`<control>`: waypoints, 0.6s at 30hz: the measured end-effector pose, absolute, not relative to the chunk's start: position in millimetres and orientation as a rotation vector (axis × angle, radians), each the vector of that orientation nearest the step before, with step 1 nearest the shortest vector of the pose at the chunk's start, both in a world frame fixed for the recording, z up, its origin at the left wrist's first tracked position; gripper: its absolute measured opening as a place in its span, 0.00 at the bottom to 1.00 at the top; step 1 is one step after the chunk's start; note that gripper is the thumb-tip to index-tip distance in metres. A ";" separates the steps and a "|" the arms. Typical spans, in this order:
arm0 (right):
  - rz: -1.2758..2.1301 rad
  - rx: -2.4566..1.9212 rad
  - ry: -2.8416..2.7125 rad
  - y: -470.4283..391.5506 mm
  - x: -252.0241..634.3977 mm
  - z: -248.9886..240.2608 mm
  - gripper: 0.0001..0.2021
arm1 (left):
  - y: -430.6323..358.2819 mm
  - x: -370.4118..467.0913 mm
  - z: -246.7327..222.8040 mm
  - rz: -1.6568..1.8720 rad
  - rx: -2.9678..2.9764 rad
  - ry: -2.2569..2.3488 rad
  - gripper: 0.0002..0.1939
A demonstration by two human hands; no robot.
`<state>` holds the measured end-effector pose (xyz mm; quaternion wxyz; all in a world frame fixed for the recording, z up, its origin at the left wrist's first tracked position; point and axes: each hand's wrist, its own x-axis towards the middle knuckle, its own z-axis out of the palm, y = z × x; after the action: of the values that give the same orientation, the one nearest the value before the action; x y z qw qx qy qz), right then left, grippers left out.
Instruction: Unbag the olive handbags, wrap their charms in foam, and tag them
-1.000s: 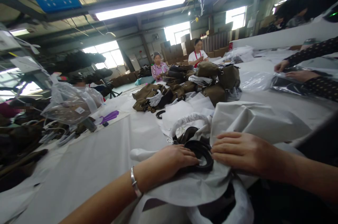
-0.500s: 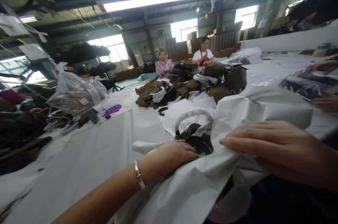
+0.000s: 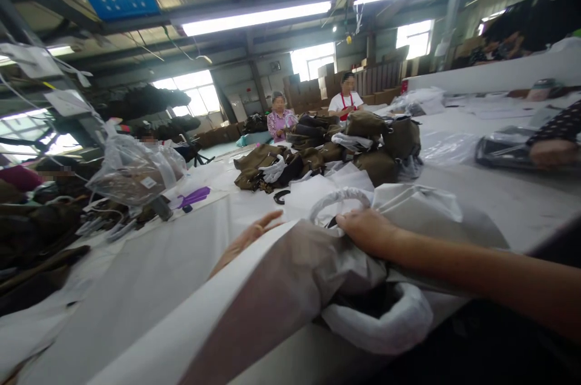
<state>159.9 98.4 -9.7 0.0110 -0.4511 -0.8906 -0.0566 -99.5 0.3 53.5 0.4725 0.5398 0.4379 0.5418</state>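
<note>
Before me on the table lies a bag mostly covered by a large white paper sheet [image 3: 272, 288]. One bag handle [image 3: 341, 194], wrapped in white, arches up at the far side. Another wrapped handle [image 3: 385, 327] loops out at the near side, beside a dark part of the bag. My right hand [image 3: 370, 232] presses at the far handle's base, its fingers closed on the paper. My left hand [image 3: 249, 240] is behind the sheet's raised left part, fingers stretched out; its lower part is hidden by the paper.
A heap of olive-brown bags [image 3: 327, 146] lies beyond, near a purple strip [image 3: 194, 196] and a clear plastic bag [image 3: 136, 170]. At right, a co-worker's hand [image 3: 554, 154] rests by a plastic-wrapped dark item [image 3: 503, 149]. Two people sit across the table.
My right hand has moved left and inward onto the bag's handle base. My left hand has left the bag's top and moved left behind the sheet, which now covers more. The near handle shows more.
</note>
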 end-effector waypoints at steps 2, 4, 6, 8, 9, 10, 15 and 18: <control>-0.138 -1.452 -2.776 96.6 155.9 -11.3 0.13 | -20.6 -100.2 66.2 1.336 1.540 1.003 0.39; -0.111 -1.478 -2.769 96.7 151.6 -11.7 0.12 | -39.0 -92.5 74.6 1.198 1.977 0.961 0.39; -0.085 -1.476 -2.772 98.7 149.2 -10.8 0.12 | -44.7 -78.9 74.2 0.858 2.372 0.979 0.32; -0.056 -1.434 -2.797 100.6 150.6 -8.4 0.12 | -32.5 -65.1 63.2 0.567 2.524 1.067 0.24; -0.044 -1.408 -2.815 100.5 152.8 -6.6 0.13 | -20.7 -59.8 54.8 0.500 2.518 1.109 0.21; -0.042 -1.352 -2.823 99.2 156.0 -4.7 0.15 | -6.6 -56.1 45.7 0.439 2.488 1.119 0.19; -0.039 -0.458 -2.735 79.8 174.2 -3.4 0.28 | 48.8 -58.4 20.6 0.430 2.330 1.117 0.18; 0.074 -0.276 -2.781 76.3 177.0 -13.4 0.31 | 39.9 -74.9 22.6 0.660 2.245 1.120 0.14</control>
<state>177.0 76.3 -13.4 0.1722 -0.0974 -0.9799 0.0262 -74.9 39.9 22.6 0.2703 0.8332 0.4155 0.2451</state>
